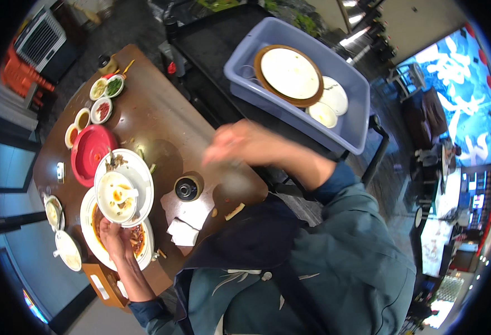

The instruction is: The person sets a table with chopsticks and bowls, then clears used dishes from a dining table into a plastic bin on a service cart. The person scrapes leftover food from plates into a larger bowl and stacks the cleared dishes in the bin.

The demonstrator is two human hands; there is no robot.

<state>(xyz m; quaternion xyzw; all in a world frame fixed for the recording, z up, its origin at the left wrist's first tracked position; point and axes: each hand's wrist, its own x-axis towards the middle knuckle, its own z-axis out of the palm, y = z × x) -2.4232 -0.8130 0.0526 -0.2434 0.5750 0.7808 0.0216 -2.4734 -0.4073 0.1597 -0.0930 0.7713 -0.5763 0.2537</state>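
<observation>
My left hand grips the rim of a white bowl, which holds a white spoon and reddish food remains. The bowl sits on a white plate with scraps at its far edge. Partly beneath them lies a larger white plate with red oily sauce, below my left wrist. My right hand is motion-blurred over the table edge nearest the cart; its fingers are smeared, and I cannot tell whether they hold anything. A dark-topped round container stands between my hands, near a crumpled white napkin.
A grey-blue tub on a black cart holds stacked dishes, including a brown-rimmed plate. On the brown table are a red basin, several condiment bowls, more bowls and a tissue box.
</observation>
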